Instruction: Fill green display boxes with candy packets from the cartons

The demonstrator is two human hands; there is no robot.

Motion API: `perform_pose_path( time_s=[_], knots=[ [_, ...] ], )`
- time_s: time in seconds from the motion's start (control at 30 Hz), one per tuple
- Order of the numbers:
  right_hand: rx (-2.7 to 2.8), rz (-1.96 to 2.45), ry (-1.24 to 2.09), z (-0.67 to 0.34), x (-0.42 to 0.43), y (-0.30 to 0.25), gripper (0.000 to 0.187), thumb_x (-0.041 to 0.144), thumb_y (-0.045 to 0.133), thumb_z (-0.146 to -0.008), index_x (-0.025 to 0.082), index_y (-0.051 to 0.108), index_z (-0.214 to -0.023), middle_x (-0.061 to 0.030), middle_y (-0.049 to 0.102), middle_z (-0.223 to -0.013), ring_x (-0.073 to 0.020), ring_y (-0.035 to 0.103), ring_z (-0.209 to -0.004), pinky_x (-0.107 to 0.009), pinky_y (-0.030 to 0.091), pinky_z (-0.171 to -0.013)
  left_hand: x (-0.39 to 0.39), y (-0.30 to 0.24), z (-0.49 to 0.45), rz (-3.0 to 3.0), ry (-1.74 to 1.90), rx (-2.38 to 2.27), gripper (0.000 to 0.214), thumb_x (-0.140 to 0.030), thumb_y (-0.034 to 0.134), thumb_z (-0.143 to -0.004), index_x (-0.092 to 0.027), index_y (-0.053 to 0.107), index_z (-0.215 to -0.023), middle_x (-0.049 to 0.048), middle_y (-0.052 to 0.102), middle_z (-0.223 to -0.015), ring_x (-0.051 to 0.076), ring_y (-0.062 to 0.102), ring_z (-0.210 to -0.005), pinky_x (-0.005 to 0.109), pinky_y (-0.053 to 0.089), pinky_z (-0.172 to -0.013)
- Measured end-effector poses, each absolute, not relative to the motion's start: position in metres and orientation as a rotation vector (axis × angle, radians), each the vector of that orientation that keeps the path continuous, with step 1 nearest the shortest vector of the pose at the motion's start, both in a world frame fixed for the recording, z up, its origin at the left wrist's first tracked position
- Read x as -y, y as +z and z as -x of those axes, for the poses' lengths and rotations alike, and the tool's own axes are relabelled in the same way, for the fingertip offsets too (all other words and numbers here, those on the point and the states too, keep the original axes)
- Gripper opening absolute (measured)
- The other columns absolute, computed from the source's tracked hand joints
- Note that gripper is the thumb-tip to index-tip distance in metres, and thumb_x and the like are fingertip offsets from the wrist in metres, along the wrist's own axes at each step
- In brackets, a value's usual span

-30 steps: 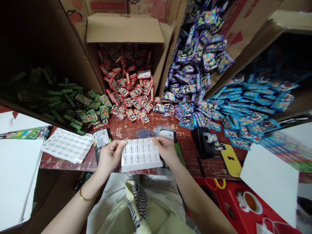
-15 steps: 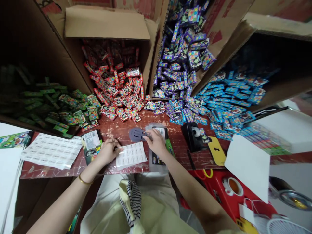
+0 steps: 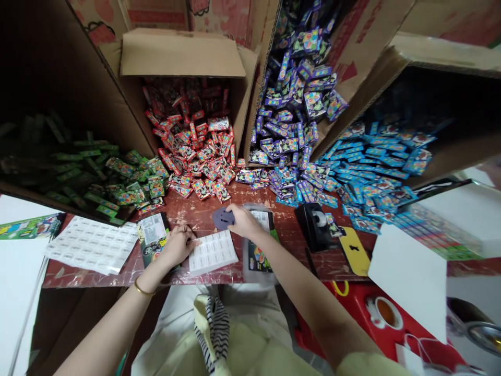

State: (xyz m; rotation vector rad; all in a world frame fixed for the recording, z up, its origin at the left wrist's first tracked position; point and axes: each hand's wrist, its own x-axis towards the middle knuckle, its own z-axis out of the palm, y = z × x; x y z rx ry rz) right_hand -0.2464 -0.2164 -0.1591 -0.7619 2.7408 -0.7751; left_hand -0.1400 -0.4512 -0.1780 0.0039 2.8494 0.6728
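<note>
My right hand (image 3: 245, 223) grips a flat, rounded, dark grey slotted piece (image 3: 223, 218) just above the table; its exact kind is unclear. Below it lies a small stack of white sticker sheets (image 3: 213, 252) printed with rows of oval labels. At the stack's upper left corner, my left hand (image 3: 179, 244) has its fingers curled, their tips on the sheet's edge. Partly under the left hand is a dark printed package (image 3: 152, 235) with a white label. Another dark package (image 3: 258, 256) in clear plastic lies beneath my right wrist and forearm.
Cardboard boxes spill green (image 3: 133, 193), red (image 3: 203, 156), purple (image 3: 282, 141) and blue (image 3: 371, 167) small packets across the back. A larger sticker sheet (image 3: 92, 244) lies left. Rightward are a black tape dispenser (image 3: 312, 230), a yellow phone (image 3: 354, 250) and a teacup (image 3: 385, 312) on a red surface.
My right hand has shifted slightly left and turned the grey piece, whose slotted face now shows less. My left hand stays at the sticker sheet. The whole view has shifted slightly.
</note>
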Motion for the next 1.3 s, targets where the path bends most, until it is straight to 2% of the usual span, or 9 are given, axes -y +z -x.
perform_pose_path(
  time_s=[0.23,0.33,0.5,0.63,0.73,0.87,0.97,1.13,1.3],
  knots=[
    [-2.497,1.024,-1.018,0.185,0.189,-0.119,0.044,0.01,0.067,-0.068,0.025,0.055,-0.107,-0.0057,0.061,-0.117,-0.0236,0.057,-0.105,-0.034,0.043,-0.088,0.446,-0.178,0.147,0.008,0.684,-2.859,0.022,-0.035,0.055,-0.085,-0.019,0.071,-0.083,0.0095,0.062,-0.101,0.029,0.051,-0.104,0.04,0.037,-0.086],
    [-2.363,1.089,-0.956,0.16,0.195,-0.127,0.044,0.007,0.069,-0.066,0.023,0.058,-0.106,-0.0067,0.064,-0.11,-0.0244,0.058,-0.103,-0.034,0.045,-0.088,0.442,-0.176,0.15,-0.006,0.696,-2.855,0.021,-0.033,0.054,-0.086,-0.02,0.07,-0.082,0.0087,0.063,-0.099,0.029,0.052,-0.104,0.041,0.036,-0.085],
    [-2.466,0.98,-1.099,0.199,0.201,-0.154,0.027,0.016,0.066,-0.078,0.022,0.065,-0.104,-0.0078,0.061,-0.113,-0.0223,0.057,-0.107,-0.036,0.042,-0.094,0.44,-0.176,0.154,-0.029,0.704,-2.838,0.017,-0.031,0.056,-0.084,-0.02,0.069,-0.084,0.0083,0.063,-0.101,0.028,0.052,-0.104,0.04,0.035,-0.085],
    [-2.452,0.913,-1.076,0.241,0.203,-0.169,0.01,0.01,0.065,-0.076,0.017,0.071,-0.079,-0.0058,0.064,-0.089,-0.0184,0.06,-0.086,-0.032,0.045,-0.082,0.441,-0.176,0.156,-0.031,0.697,-2.822,0.016,-0.031,0.057,-0.083,-0.02,0.069,-0.082,0.0085,0.064,-0.1,0.028,0.052,-0.103,0.04,0.036,-0.085],
    [-2.367,0.941,-1.106,0.25,0.199,-0.176,0.011,0.008,0.063,-0.075,0.015,0.069,-0.07,-0.0028,0.063,-0.08,-0.0127,0.058,-0.07,-0.025,0.046,-0.068,0.441,-0.176,0.158,-0.02,0.698,-2.812,0.016,-0.032,0.058,-0.082,-0.02,0.069,-0.081,0.0084,0.063,-0.1,0.028,0.052,-0.104,0.04,0.036,-0.087],
    [-2.271,0.971,-1.203,0.247,0.19,-0.167,0.009,0.011,0.062,-0.077,0.015,0.066,-0.07,-0.0027,0.061,-0.084,-0.0121,0.058,-0.073,-0.024,0.046,-0.068,0.44,-0.176,0.158,-0.002,0.702,-2.798,0.016,-0.031,0.058,-0.082,-0.02,0.069,-0.081,0.0082,0.062,-0.101,0.028,0.051,-0.105,0.042,0.035,-0.089],
    [-2.265,0.936,-1.291,0.242,0.195,-0.156,0.006,0.017,0.059,-0.081,0.017,0.065,-0.082,-0.0039,0.063,-0.091,-0.0134,0.058,-0.077,-0.026,0.046,-0.071,0.44,-0.175,0.157,0.0,0.704,-2.787,0.016,-0.032,0.059,-0.082,-0.02,0.07,-0.082,0.0078,0.061,-0.101,0.028,0.051,-0.104,0.042,0.034,-0.089],
    [-2.15,0.795,-1.482,0.235,0.215,-0.173,0.056,0.004,0.06,-0.072,0.02,0.05,-0.125,0.0019,0.066,-0.079,-0.0115,0.056,-0.069,-0.025,0.044,-0.07,0.441,-0.178,0.157,-0.006,0.712,-2.796,0.015,-0.031,0.059,-0.082,-0.02,0.069,-0.083,0.0078,0.061,-0.102,0.028,0.05,-0.106,0.042,0.034,-0.09],
    [-2.101,0.58,-1.742,0.233,0.203,-0.184,0.059,0.019,0.065,-0.074,0.017,0.045,-0.129,0.0009,0.067,-0.074,-0.0121,0.057,-0.063,-0.024,0.044,-0.062,0.434,-0.18,0.158,0.036,0.758,-2.83,0.01,-0.029,0.063,-0.079,-0.02,0.068,-0.078,0.0082,0.062,-0.1,0.029,0.051,-0.106,0.043,0.035,-0.091]
  ],
)
